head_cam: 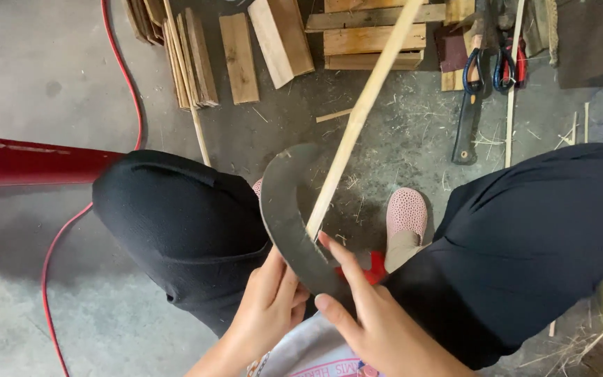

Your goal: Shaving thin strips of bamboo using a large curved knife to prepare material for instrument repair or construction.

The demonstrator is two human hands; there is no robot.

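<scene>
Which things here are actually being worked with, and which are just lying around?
In use:
left hand
right hand
curved blade
bamboo strip

Lying about:
wooden planks
scissors
red hose
sheathed knife
</scene>
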